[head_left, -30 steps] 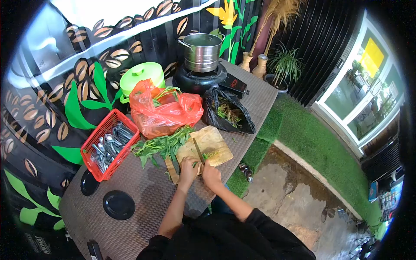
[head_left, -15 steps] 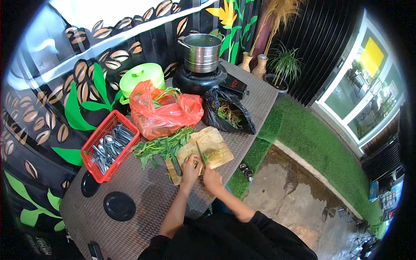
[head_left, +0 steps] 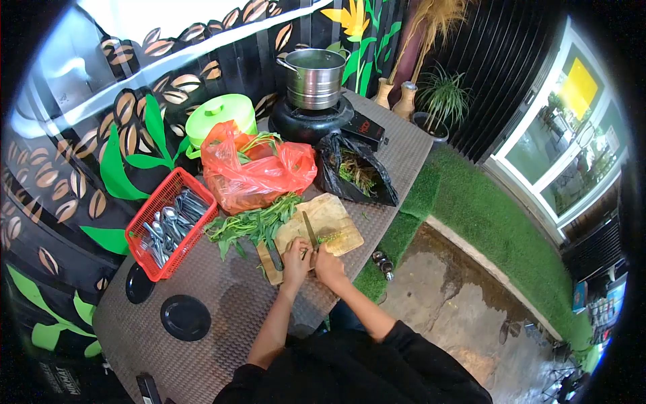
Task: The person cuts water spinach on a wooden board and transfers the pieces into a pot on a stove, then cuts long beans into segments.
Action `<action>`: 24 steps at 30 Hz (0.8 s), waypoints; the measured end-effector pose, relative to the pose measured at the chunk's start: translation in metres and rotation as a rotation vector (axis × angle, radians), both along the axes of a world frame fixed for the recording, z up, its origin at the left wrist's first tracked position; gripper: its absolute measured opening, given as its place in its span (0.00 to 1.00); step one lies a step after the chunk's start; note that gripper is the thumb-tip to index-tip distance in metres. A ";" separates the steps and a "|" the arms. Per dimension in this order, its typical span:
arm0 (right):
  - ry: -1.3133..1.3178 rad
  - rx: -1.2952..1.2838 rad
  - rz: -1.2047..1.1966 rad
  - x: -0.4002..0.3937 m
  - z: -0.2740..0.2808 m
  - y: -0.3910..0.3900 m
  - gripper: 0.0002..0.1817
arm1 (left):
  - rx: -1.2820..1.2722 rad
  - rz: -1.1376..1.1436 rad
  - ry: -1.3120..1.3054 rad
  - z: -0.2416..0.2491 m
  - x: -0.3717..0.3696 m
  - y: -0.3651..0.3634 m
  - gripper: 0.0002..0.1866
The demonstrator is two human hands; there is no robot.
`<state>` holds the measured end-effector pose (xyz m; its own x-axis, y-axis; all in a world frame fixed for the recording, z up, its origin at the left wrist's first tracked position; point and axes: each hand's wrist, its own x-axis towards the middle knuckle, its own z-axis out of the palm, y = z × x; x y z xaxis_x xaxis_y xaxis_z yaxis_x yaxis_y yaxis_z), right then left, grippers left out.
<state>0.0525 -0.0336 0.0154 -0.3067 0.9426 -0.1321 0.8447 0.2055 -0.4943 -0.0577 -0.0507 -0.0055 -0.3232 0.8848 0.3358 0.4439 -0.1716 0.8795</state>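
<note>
On the wooden cutting board (head_left: 336, 217), my right hand (head_left: 329, 265) is wrapped round the handle of a knife (head_left: 309, 229), whose blade points away from me. Close beside it, my left hand (head_left: 296, 262) is closed on green stems at the near part of the board. Small chopped green pieces (head_left: 330, 238) lie right of the blade. A pile of leafy greens (head_left: 252, 225) rests at the board's left edge. Behind are a red plastic bag (head_left: 256, 172) with greens in it and a black plastic bag (head_left: 353, 172) holding stems.
A red basket of cutlery (head_left: 171, 225) stands left, near two black plates (head_left: 185, 318). At the back are a green lidded container (head_left: 221, 120) and a steel pot (head_left: 314, 81) on a black stove (head_left: 309, 123). The woven table's right edge (head_left: 397, 219) borders grass.
The knife and my right hand have shifted slightly left, closer to my left hand. The blade stands a little higher in view.
</note>
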 end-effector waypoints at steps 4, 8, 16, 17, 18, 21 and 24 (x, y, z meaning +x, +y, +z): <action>-0.044 -0.008 -0.097 -0.005 -0.008 -0.016 0.17 | -0.032 -0.004 0.030 0.007 0.001 -0.002 0.09; -0.064 -0.003 -0.026 0.008 -0.008 -0.001 0.19 | -0.003 -0.028 0.238 0.006 0.001 -0.006 0.09; -0.068 0.022 0.018 0.018 0.004 0.009 0.15 | -0.057 -0.072 0.076 0.011 0.005 0.009 0.12; -0.063 0.035 0.000 0.017 0.004 0.007 0.15 | -0.084 -0.049 0.056 0.012 0.007 0.010 0.12; -0.059 0.047 -0.016 0.015 0.001 0.005 0.15 | -0.085 -0.050 0.057 0.010 0.008 0.010 0.12; -0.096 0.064 -0.105 0.005 -0.008 -0.009 0.14 | -0.046 -0.039 -0.022 0.007 0.011 0.010 0.13; -0.067 0.043 -0.056 0.001 -0.010 -0.003 0.14 | -0.070 -0.008 -0.042 0.010 0.015 0.008 0.12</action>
